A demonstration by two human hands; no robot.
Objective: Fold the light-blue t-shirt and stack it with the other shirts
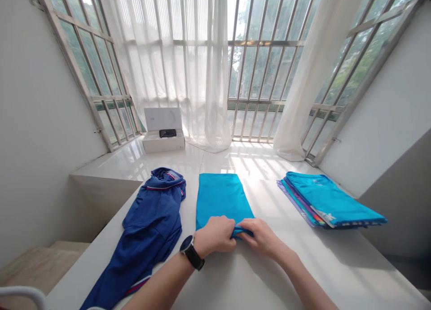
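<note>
Our turquoise shirt [220, 200] lies folded mid-table on the white table [235, 283], and we pinch its near edge with both hands together: left hand [215, 236], wearing a watch [191, 251], and right hand [259, 238]. A navy top [151, 224] lies left, a folded stack [330, 202] right, a white box [163, 141] far off.

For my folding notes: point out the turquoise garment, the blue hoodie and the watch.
turquoise garment [220, 198], head view, on its folded middle
blue hoodie [150, 222], head view, on its body below the hood
watch [186, 245], head view, on its dial
</note>
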